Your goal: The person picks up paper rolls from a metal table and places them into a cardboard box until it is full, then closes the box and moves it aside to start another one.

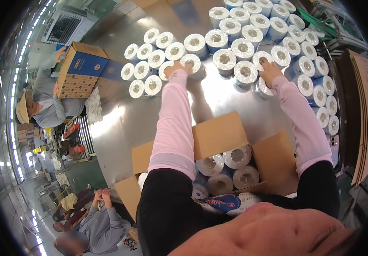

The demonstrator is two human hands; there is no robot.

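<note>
Many white wrapped paper rolls with blue sides stand on a shiny metal table (pixel 120 123). My left hand (pixel 177 70) reaches across neighbouring rolls, its thumb side against a paper roll (pixel 194 65); its fingers are bent and partly hidden. Farther right, my right hand (pixel 270 72) grips at the tops of rolls, fingers by the core of one paper roll (pixel 262 59) and the palm over another roll (pixel 264 88). Close in front of me is a cardboard box (pixel 220 134) with its flaps spread, holding several paper rolls (pixel 220 184); my left arm hides part of it.
Across the table at left, a person (pixel 49 109) holds a blue and brown carton (pixel 81 70). Another person (pixel 103 230) sits lower left. Flattened cardboard (pixel 365 106) stands at the right edge. A roller conveyor (pixel 81 138) adjoins the table's left side.
</note>
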